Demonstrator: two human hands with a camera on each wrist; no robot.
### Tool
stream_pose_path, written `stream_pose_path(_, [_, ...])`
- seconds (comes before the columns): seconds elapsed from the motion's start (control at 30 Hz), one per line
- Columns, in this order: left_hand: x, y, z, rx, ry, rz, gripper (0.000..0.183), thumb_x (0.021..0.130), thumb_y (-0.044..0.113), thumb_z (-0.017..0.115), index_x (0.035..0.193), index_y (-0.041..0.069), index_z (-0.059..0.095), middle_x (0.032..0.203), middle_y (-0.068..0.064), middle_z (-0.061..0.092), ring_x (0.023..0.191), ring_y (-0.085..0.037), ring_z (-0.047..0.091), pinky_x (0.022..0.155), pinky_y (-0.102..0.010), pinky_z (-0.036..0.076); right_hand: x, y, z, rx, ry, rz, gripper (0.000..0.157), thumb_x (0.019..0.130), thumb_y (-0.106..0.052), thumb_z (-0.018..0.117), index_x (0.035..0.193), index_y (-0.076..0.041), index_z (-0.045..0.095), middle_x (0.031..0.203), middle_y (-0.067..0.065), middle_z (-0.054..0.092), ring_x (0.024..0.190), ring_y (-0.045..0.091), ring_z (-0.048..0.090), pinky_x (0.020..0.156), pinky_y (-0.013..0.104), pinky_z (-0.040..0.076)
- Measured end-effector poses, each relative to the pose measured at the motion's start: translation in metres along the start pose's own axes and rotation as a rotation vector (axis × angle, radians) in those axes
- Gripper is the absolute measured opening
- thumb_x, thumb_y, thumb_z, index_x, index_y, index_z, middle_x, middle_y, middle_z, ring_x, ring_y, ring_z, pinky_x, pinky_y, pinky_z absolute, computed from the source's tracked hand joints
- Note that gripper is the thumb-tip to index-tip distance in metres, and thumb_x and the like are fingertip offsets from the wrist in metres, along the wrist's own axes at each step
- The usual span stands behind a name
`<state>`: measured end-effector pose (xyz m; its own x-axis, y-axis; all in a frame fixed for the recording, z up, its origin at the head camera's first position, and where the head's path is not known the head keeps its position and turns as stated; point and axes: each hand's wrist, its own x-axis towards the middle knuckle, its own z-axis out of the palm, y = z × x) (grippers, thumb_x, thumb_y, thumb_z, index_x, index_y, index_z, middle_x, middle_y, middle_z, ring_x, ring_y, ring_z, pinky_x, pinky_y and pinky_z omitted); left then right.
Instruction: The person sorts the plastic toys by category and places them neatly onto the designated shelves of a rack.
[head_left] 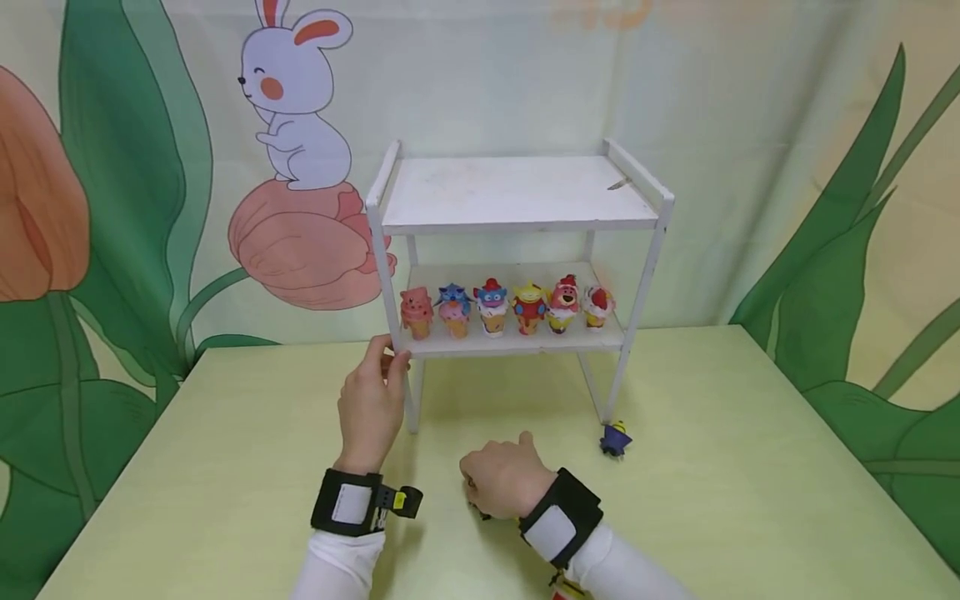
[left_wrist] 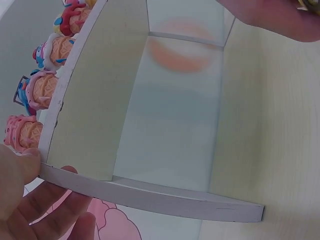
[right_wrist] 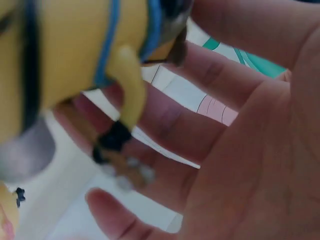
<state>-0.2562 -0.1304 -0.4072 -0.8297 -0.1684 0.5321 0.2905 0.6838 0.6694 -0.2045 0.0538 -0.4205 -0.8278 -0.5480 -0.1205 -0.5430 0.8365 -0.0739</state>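
A small white two-tier shelf rack (head_left: 517, 225) stands on the table. My left hand (head_left: 371, 408) grips its left front post at the lower tier. In the left wrist view, the thumb lies on the tier's edge with the fingers round the post. My right hand (head_left: 506, 479), low over the table in front of the rack, holds a yellow minion figurine (right_wrist: 75, 55) with blue straps and a dark-gloved arm. From the head view it is mostly hidden under the hand. Several ice-cream-cone character figurines (head_left: 492, 308) stand in a row on the lower tier.
A small figurine in dark blue with a yellow top (head_left: 615, 439) lies by the rack's right front foot. Another red and yellow object (head_left: 567, 590) is partly hidden by the right sleeve. Behind the pale table (head_left: 712, 467) hangs a printed cloth (head_left: 480, 75).
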Motion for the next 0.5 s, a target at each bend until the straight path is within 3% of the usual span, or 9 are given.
stream_pose_path(0.23, [-0.0006, 0.0007, -0.0001, -0.001, 0.003, 0.008, 0.029, 0.101, 0.027, 0.055, 0.124, 0.009, 0.056, 0.089, -0.010, 0.069, 0.074, -0.027, 0.065, 0.057, -0.040, 0.048, -0.0001, -0.0011, -0.0006, 0.030, 0.001, -0.033, 0.021, 0.090, -0.020, 0.070, 0.075, -0.022, 0.056, 0.066, -0.011, 0.050, 0.063, 0.008, 0.049, 0.074, 0.043, 0.036])
stream_pose_path(0.5, [-0.0017, -0.0005, 0.0004, -0.008, 0.005, 0.004, 0.029, 0.101, 0.027, 0.055, 0.124, 0.009, 0.056, 0.090, -0.011, 0.070, 0.078, -0.028, 0.066, 0.058, -0.041, 0.048, 0.0026, 0.0003, -0.0015, 0.079, 0.062, -0.082, 0.022, 0.090, -0.020, 0.071, 0.075, -0.022, 0.055, 0.065, -0.013, 0.050, 0.062, 0.006, 0.048, 0.070, 0.041, 0.038])
